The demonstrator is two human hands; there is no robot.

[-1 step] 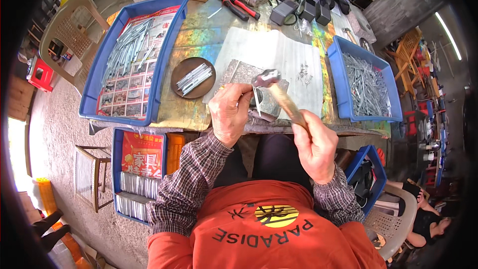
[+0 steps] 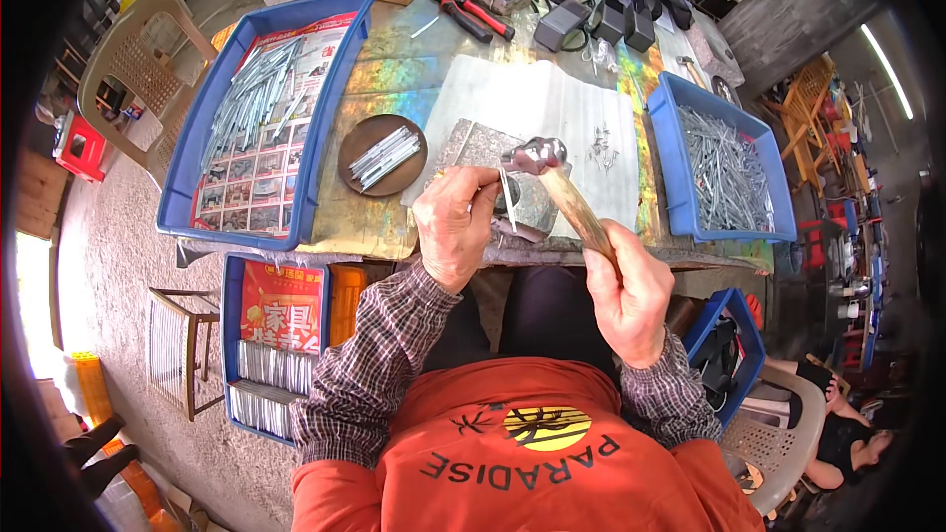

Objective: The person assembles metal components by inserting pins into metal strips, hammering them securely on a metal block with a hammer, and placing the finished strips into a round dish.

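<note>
My left hand (image 2: 455, 227) pinches the upper end of a thin, pale metal strip (image 2: 509, 202), closed around it and holding it upright over a grey stone-like block (image 2: 537, 205). In my right hand (image 2: 629, 298) a hammer (image 2: 576, 207) is gripped by its wooden handle. The shiny metal head is beside the strip's top, near my left fingertips; whether it touches the strip I cannot tell. To the left of my left hand, a round brown dish (image 2: 394, 185) bears a bundle of similar metal strips (image 2: 382, 158).
A blue tray (image 2: 330, 108) of long metal rods lies at left; another blue tray (image 2: 705, 233) full of thin metal pieces stands at right. Small dark pins (image 2: 602, 148) lie on white sheeting (image 2: 626, 202). Red-handled pliers (image 2: 463, 18) and black boxes are farther back. A person sits at lower right.
The hammer and my right hand have shifted slightly to the right, and the hammer head now looks sharper. My left hand and the metal strip stay in place.
</note>
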